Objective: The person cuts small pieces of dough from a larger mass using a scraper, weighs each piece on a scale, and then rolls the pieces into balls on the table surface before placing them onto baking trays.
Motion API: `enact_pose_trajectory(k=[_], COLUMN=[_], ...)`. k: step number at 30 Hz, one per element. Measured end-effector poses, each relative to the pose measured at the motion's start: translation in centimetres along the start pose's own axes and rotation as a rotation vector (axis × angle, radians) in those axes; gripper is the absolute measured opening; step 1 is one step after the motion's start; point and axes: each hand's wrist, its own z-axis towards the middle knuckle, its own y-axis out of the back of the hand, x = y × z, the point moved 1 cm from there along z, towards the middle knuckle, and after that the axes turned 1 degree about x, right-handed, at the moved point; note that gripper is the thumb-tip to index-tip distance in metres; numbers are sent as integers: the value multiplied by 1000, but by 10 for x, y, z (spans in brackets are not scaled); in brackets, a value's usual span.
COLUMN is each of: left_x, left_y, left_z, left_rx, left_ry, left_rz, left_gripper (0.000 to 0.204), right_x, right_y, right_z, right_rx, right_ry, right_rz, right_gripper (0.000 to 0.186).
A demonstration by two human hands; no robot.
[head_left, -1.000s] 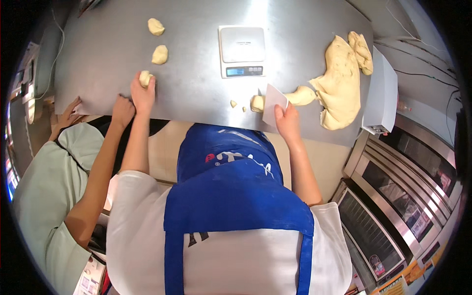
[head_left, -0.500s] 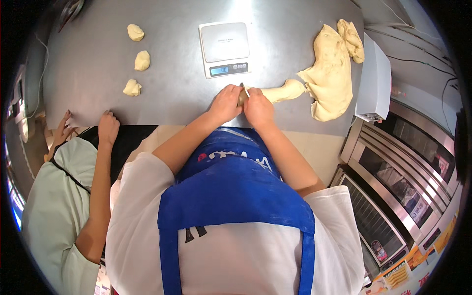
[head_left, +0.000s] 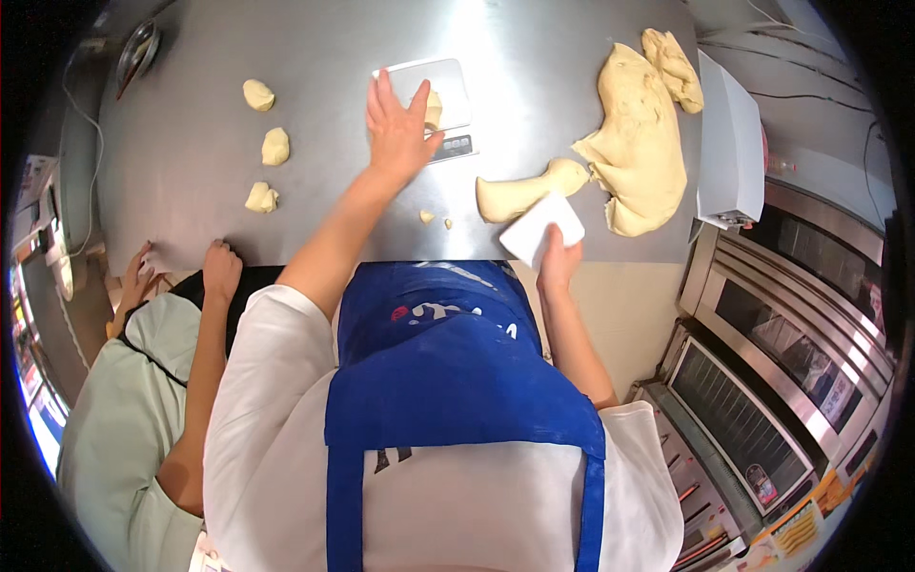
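My left hand (head_left: 396, 132) is spread over the white digital kitchen scale (head_left: 459, 86), fingers apart. A cut piece of dough (head_left: 434, 112) lies on the scale's plate by my thumb and forefinger. In my right hand (head_left: 559, 259), near the table's front edge, is a flat, pale dough scraper (head_left: 540, 229). Just beyond the scraper lies a strip of dough (head_left: 510, 197), whose far end reaches toward the big slab of dough (head_left: 640, 133). Two small dough scraps, the larger scrap (head_left: 426, 216) on the left, rest in front of the scale. My left hand hides part of the display.
Three dough pieces (head_left: 274, 147) form a column on the left of the steel table (head_left: 334, 57). Another lump of dough (head_left: 673, 69) touches the slab. A co-worker's hand (head_left: 221, 270) rests on the front edge. A metal bowl (head_left: 139, 52) stands far left; ovens (head_left: 791, 324) stand right.
My hands have separated. The left one has moved forward to the scale, where a dough piece now lies; the right has drawn right with the scraper. Two scraps now show on the table.
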Motion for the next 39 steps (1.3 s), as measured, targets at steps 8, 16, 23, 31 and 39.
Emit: enact_pose_trajectory(k=[8, 16, 23, 31, 39], left_x=[-43, -56, 0, 1, -3], left_y=[-73, -61, -73, -70, -60], left_z=[-67, -61, -99, -92, -87], left_rx=[549, 679, 487, 402, 377], left_ry=[-609, -227, -341, -426, -543], left_rz=[-185, -178, -199, -157, -58], left_gripper=[82, 73, 49, 17, 25], right_x=[-55, -44, 25, 59, 81], right_y=[-21, 27, 10, -52, -54], right_z=[-12, 17, -12, -30, -38], right_rx=[16, 252, 376, 608, 586], right_ry=[-190, -440, 203, 321, 349], right_rz=[-12, 181, -288, -698, -743], right_gripper=[38, 39, 36, 43, 38])
